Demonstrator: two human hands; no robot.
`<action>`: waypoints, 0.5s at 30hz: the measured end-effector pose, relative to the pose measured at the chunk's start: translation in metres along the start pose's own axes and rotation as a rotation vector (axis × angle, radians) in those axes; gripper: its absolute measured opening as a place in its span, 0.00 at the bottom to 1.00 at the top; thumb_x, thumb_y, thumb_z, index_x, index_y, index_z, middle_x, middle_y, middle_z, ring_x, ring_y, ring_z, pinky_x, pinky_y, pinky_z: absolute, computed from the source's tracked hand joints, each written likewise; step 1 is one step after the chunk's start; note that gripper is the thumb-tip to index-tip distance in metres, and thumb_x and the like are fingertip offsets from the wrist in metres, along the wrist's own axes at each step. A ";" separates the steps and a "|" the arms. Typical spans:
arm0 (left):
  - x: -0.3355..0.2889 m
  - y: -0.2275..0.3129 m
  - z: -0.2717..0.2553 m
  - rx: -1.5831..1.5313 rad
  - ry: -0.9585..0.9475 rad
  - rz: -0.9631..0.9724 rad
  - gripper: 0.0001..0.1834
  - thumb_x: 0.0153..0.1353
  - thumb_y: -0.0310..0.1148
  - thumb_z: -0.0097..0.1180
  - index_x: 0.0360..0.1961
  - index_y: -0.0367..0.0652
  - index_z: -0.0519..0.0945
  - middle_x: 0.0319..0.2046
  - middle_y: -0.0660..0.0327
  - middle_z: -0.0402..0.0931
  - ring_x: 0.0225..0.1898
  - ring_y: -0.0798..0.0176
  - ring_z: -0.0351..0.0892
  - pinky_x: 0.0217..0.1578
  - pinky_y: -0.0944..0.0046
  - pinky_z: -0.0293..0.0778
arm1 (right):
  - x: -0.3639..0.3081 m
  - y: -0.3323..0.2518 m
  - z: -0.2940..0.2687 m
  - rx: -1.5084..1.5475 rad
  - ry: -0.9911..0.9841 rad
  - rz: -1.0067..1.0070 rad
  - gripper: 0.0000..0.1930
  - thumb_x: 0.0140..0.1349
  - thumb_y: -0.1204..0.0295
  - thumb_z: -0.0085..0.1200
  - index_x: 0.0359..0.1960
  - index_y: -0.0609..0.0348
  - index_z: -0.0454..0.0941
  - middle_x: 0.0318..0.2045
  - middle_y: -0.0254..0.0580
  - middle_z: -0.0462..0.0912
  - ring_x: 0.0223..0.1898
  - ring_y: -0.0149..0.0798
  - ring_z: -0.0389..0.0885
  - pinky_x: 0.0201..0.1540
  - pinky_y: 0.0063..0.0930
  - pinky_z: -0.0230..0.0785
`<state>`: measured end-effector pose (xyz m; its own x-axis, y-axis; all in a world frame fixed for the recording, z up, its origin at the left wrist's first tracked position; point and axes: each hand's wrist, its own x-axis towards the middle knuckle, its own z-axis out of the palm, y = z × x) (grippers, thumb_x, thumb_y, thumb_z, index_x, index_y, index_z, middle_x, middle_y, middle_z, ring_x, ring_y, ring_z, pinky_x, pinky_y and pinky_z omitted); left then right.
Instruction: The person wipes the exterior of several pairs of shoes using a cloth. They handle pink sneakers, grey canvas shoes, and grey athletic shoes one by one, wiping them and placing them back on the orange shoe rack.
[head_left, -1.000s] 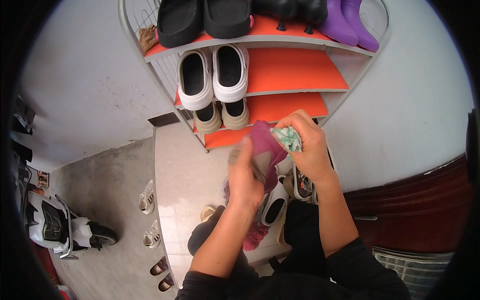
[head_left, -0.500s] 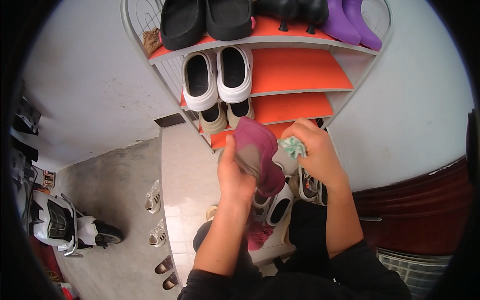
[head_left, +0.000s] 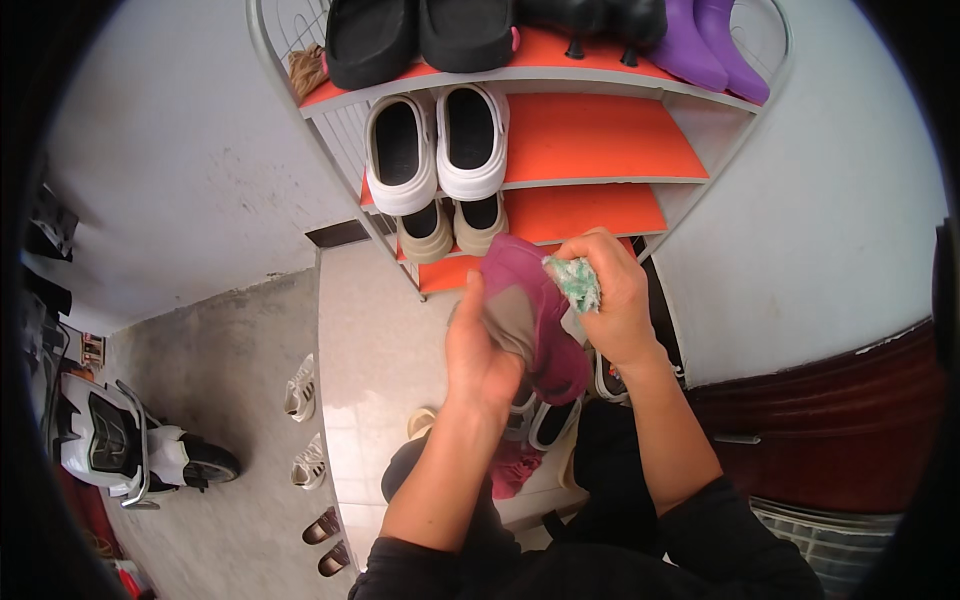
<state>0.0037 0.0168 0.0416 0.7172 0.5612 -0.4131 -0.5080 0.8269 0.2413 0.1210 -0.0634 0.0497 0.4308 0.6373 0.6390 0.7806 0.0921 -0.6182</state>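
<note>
A maroon shoe [head_left: 560,350] with a beige part facing me is held up in front of the rack, tilted. My left hand [head_left: 478,350] grips it from the left, thumb up along its side; the other fingers are mostly hidden behind it. In my right hand [head_left: 622,305] is a crumpled green-and-white cloth [head_left: 576,285], closed in the fist just right of the shoe's upper part. The cloth is very close to the shoe; whether they touch I cannot tell.
Ahead stands a shoe rack [head_left: 600,140] with orange shelves. It carries black clogs [head_left: 372,40], white clogs [head_left: 402,150], beige shoes [head_left: 425,232] and purple boots [head_left: 690,45]. A pink cloth [head_left: 515,470] lies below my hands. White sneakers [head_left: 300,388] and a scooter [head_left: 115,435] are at left.
The shoe has shifted slightly right and turned a little. My right hand has moved left with the cloth, closer to the shoe, and more of the cloth shows.
</note>
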 end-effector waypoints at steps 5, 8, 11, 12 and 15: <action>0.006 -0.013 -0.011 0.029 0.000 0.015 0.20 0.69 0.42 0.39 0.51 0.37 0.70 0.49 0.57 0.74 0.50 0.58 0.74 0.53 0.58 0.71 | -0.002 0.010 0.013 -0.120 0.178 -0.097 0.15 0.40 0.85 0.56 0.32 0.60 0.70 0.26 0.44 0.73 0.30 0.50 0.75 0.30 0.37 0.67; 0.007 -0.019 -0.012 0.054 0.036 0.037 0.20 0.69 0.42 0.39 0.50 0.37 0.70 0.48 0.57 0.75 0.49 0.58 0.75 0.51 0.58 0.72 | -0.005 0.013 0.021 -0.192 0.232 -0.061 0.14 0.41 0.84 0.56 0.32 0.60 0.70 0.26 0.45 0.74 0.29 0.50 0.76 0.29 0.38 0.67; 0.008 -0.021 -0.014 0.073 0.052 0.015 0.19 0.69 0.42 0.40 0.49 0.37 0.71 0.47 0.58 0.75 0.48 0.59 0.75 0.49 0.59 0.73 | -0.006 0.016 0.022 -0.186 0.246 0.086 0.11 0.46 0.82 0.56 0.31 0.59 0.69 0.25 0.46 0.75 0.27 0.53 0.76 0.29 0.37 0.68; 0.008 -0.021 -0.014 0.079 0.049 0.005 0.18 0.68 0.41 0.41 0.49 0.37 0.70 0.48 0.58 0.74 0.48 0.60 0.75 0.49 0.60 0.73 | -0.005 0.018 0.020 -0.174 0.253 0.145 0.10 0.48 0.81 0.56 0.31 0.59 0.69 0.24 0.45 0.76 0.27 0.50 0.76 0.28 0.35 0.68; 0.005 -0.022 -0.009 0.093 0.028 -0.009 0.17 0.68 0.40 0.43 0.49 0.38 0.70 0.47 0.59 0.74 0.47 0.61 0.75 0.48 0.61 0.74 | 0.000 0.026 0.010 -0.073 0.293 0.293 0.09 0.53 0.77 0.57 0.33 0.60 0.69 0.23 0.43 0.77 0.24 0.41 0.77 0.28 0.30 0.68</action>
<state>0.0143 0.0013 0.0262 0.7075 0.5534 -0.4395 -0.4540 0.8326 0.3174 0.1372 -0.0538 0.0289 0.7416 0.3827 0.5510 0.6317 -0.1219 -0.7656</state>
